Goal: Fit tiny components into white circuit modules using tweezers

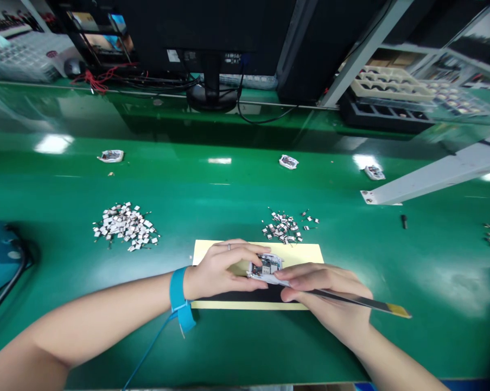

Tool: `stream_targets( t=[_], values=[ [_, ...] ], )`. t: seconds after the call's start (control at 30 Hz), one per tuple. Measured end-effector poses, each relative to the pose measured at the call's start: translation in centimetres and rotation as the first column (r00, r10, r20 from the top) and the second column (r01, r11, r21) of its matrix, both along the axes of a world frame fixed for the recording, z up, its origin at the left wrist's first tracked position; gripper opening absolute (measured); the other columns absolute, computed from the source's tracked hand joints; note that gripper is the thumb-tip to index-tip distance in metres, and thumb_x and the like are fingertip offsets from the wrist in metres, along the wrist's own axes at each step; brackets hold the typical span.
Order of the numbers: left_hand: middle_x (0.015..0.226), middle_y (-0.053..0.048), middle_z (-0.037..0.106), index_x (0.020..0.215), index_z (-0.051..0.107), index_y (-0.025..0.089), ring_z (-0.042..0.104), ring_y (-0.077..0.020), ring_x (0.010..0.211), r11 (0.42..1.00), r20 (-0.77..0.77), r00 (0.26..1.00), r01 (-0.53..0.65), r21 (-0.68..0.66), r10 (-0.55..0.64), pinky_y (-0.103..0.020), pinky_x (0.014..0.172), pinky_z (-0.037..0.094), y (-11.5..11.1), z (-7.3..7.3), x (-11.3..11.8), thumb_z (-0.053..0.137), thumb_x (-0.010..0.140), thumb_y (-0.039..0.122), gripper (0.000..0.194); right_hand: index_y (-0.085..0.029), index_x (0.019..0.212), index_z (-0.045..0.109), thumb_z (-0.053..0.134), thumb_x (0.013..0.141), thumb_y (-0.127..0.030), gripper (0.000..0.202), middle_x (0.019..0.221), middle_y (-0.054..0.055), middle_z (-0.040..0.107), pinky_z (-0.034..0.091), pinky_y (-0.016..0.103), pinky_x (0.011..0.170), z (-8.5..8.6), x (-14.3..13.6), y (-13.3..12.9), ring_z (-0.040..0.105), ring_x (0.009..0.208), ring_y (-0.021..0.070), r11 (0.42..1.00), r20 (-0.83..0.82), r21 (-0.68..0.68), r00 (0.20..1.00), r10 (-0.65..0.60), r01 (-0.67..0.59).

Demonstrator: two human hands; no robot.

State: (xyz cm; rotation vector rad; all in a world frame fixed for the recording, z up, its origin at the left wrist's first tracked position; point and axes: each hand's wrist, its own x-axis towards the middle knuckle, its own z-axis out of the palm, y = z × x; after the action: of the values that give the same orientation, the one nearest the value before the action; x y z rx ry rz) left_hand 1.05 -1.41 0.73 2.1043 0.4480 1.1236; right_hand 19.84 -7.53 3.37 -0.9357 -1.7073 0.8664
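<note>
Grips a small open white device [271, 262] with the left hand [224, 266], narrowed around its left side, near the centre of the frame, over a pale yellow and black mat [304, 251] on the green counter [212, 201]. Holds a slim metal tool [356, 299] with the right hand [334, 290], fingertips at the device's right edge, with piles of small parts [126, 225] nearby at centre and left of the frame.

Green table [236, 347]; blue wrist strap [178, 290]; yellow-black mat [202, 250].
</note>
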Motion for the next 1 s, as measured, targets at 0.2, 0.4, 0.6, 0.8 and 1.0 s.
stream_targets(
  t=[0.2, 0.4, 0.6, 0.8, 1.0],
  values=[
    [0.090, -0.015, 0.067, 0.079, 0.056, 0.012, 0.063, -0.0169, 0.084, 1.000, 0.008, 1.000, 0.000, 0.001, 0.000, -0.025, 0.074, 0.051, 0.02, -0.05, -0.01, 0.070, 0.062, 0.025, 0.025, -0.023, 0.085, 0.064, 0.068, 0.059, 0.001, 0.035, 0.082, 0.000, 0.068, 0.055, 0.028, 0.065, -0.08, 0.11, 0.14, 0.065, 0.074, 0.0175, 1.000, -0.025, 0.003, 0.999, 0.025, -0.025],
    [0.090, -0.016, 0.066, 0.079, 0.056, 0.012, 0.063, -0.0176, 0.084, 1.000, 0.018, 1.000, 0.012, -0.004, -0.012, -0.026, 0.073, 0.051, 0.02, -0.24, -0.01, 0.070, 0.061, 0.024, 0.026, -0.023, 0.086, 0.063, 0.066, 0.061, 0.002, 0.036, 0.082, 0.000, 0.068, 0.054, 0.029, 0.065, -0.11, 0.17, 0.17, 0.064, 0.076, 0.0179, 0.999, -0.022, 0.007, 0.999, 0.043, -0.043],
    [0.091, -0.016, 0.066, 0.080, 0.055, 0.012, 0.063, -0.0172, 0.084, 1.000, 0.025, 1.000, 0.012, -0.012, -0.011, -0.026, 0.073, 0.051, -0.04, -0.28, -0.04, 0.070, 0.061, 0.024, 0.027, -0.020, 0.079, 0.064, 0.067, 0.061, 0.001, 0.028, 0.080, 0.000, 0.068, 0.054, 0.024, 0.064, 0.26, -0.06, 0.25, 0.065, 0.071, 0.0152, 0.999, 0.022, 0.039, 1.000, 0.006, -0.007],
    [0.093, -0.016, 0.066, 0.080, 0.054, 0.012, 0.063, -0.0177, 0.086, 0.998, 0.009, 1.000, 0.019, -0.060, -0.019, -0.026, 0.073, 0.051, -0.03, -0.23, -0.03, 0.070, 0.061, 0.024, 0.027, -0.015, 0.088, 0.061, 0.065, 0.064, 0.001, 0.029, 0.088, 0.005, 0.067, 0.054, 0.025, 0.067, 0.41, 0.19, 0.23, 0.063, 0.080, 0.0155, 0.977, 0.117, 0.193, 0.990, 0.073, -0.095],
    [0.095, -0.015, 0.065, 0.082, 0.053, 0.013, 0.062, -0.0172, 0.089, 0.993, 0.008, 0.999, 0.050, -0.103, -0.049, -0.026, 0.074, 0.050, -0.05, -0.26, -0.07, 0.068, 0.064, 0.025, 0.026, -0.009, 0.090, 0.059, 0.068, 0.059, 0.002, 0.034, 0.090, 0.011, 0.066, 0.055, 0.026, 0.072, 0.62, 0.08, 0.04, 0.062, 0.086, 0.0173, 0.902, 0.281, 0.398, 0.958, 0.055, -0.168]
  ],
)
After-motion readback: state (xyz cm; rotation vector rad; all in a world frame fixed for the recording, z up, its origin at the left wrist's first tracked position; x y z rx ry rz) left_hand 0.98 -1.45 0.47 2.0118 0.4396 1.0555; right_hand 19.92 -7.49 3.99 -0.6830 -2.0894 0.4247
